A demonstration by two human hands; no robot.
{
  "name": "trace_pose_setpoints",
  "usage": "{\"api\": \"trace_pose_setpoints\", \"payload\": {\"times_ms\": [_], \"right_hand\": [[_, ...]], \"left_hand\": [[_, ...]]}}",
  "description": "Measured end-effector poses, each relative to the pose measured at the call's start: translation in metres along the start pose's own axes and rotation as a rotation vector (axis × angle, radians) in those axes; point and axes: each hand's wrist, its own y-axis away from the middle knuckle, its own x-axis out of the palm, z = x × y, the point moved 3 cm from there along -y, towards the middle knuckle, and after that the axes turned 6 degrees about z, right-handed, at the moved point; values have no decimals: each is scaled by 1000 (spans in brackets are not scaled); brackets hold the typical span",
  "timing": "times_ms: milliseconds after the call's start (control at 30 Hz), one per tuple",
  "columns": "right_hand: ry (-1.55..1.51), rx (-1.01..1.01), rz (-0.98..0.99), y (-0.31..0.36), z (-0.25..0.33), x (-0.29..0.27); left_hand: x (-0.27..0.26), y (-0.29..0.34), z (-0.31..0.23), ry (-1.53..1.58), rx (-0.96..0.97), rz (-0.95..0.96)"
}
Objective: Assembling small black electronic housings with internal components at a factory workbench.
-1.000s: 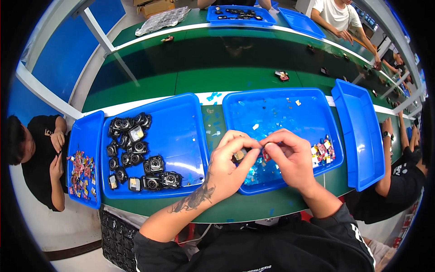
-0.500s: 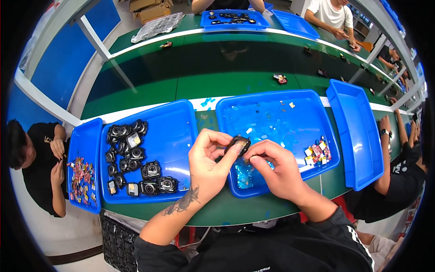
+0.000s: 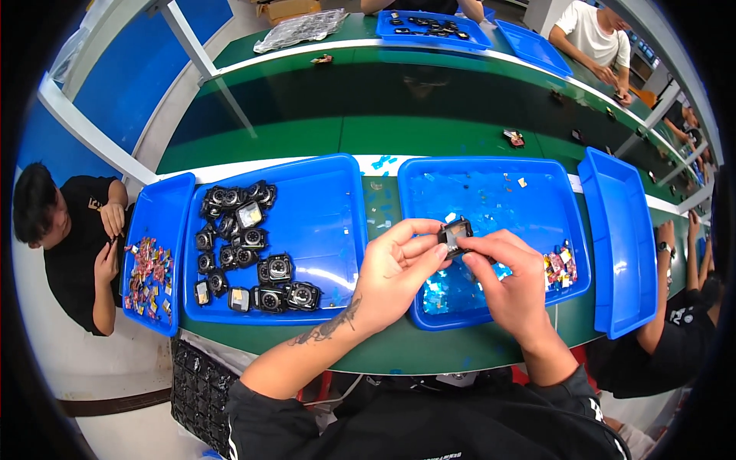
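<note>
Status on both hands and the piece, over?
Left fingers holding black case. Right fingers at its edge. Blue tray below; nothing visibly blocking.

From my remote seat I see a black short-sleeved shirt (image 3: 429,418) along the lower edge, white stripes (image 3: 600,414) on its right sleeve, pale lettering at bottom centre, and a patterned tattoo (image 3: 335,328) on the left forearm (image 3: 295,366), left of centre.

Case tray (image 3: 326,222) left of parts tray (image 3: 529,222), hands (image 3: 395,272) above

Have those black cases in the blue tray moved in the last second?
No. The black cases lie the same way against their blue tray; only the view shifted.
</note>
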Motion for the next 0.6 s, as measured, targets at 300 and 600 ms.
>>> {"api": "trace_pose_setpoints", "payload": {"times_ms": [300,600], "right_hand": [[47,-63,-87,-3,7,-1],[67,41,-82,-4,11,1]], "left_hand": [[3,2,8,-26,-25,66],[4,4,9,-22,-3,100]]}}
